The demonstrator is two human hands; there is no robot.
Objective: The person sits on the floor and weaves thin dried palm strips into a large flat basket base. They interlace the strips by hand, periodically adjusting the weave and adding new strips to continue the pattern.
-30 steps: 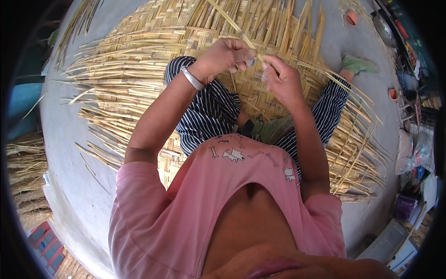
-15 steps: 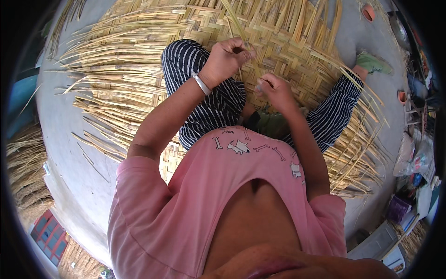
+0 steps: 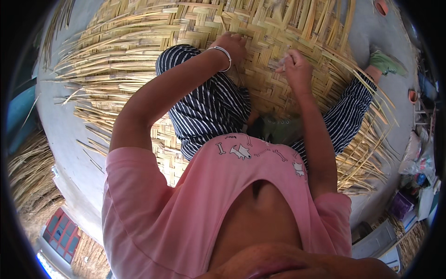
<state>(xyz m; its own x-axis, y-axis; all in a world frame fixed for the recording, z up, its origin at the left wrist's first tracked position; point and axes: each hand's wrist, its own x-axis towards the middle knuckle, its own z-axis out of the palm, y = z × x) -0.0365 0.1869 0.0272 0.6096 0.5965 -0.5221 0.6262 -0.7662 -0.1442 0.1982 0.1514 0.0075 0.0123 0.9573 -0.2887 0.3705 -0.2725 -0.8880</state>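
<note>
A large mat (image 3: 267,86) of flat, straw-coloured split-cane strips lies under and in front of me, woven in the middle with long loose ends at the sides. My left hand (image 3: 235,47), a silver bangle (image 3: 224,56) at its wrist, is down at the weave beside my bent left knee. Its fingers curl under and their tips are hidden. A thin strip (image 3: 223,21) shows just beyond it. To the right, my right hand (image 3: 298,69) is above the mat with thumb and fingers pinched together. Blur at those fingertips hides what they hold, if anything.
My legs in striped trousers (image 3: 209,109) rest on the mat, the right one stretched toward a green shoe (image 3: 389,64). Clay pots (image 3: 381,7) stand on the grey floor (image 3: 69,153) at right. Plastic bags (image 3: 420,158) crowd the right edge; dry straw bundles (image 3: 32,172) lie at left.
My hands have moved farther apart. The left has lowered to the weave, and the right has gone forward and right. The long greenish strip at my left hand no longer shows raised.
</note>
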